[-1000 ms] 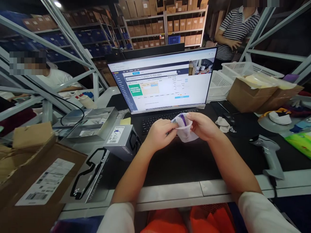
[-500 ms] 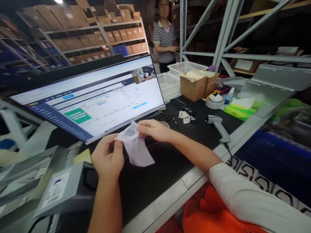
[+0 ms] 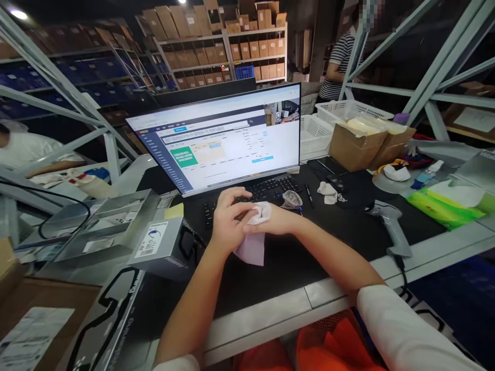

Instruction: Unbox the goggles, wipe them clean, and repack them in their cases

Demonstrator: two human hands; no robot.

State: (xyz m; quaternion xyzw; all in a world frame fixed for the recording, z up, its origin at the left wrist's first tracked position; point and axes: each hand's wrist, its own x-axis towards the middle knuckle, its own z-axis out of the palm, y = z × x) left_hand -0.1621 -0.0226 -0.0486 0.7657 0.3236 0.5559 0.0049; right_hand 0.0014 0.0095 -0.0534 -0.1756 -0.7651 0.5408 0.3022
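A thin white tissue point(image 3: 251, 251) is gathered between my two hands, over the black desk mat in front of the keyboard point(image 3: 266, 188). My left hand point(image 3: 231, 219) has its thumb and fingers closed on the tissue, with some fingers bent and raised. A bunched part of the tissue lies over my right hand point(image 3: 280, 220) near the thumb, while the rest hangs below. The right fingers are curled around the tissue and partly hidden behind the left hand. Just beyond the right hand is a small grey mesh-like item point(image 3: 292, 200) with blue bits.
A monitor point(image 3: 232, 149) stands behind the keyboard. To the right lie crumpled white tissue point(image 3: 327, 192), a pen point(image 3: 308, 192), a mouse point(image 3: 334, 181), a barcode scanner point(image 3: 390, 226) and a green tissue pack point(image 3: 444, 203). Grey boxes point(image 3: 162, 252) sit left. Two people are farther off.
The tissue was spread between both hands; now it is bunched against my right hand, with the hands together. The view has turned left, and the far person in stripes has turned.
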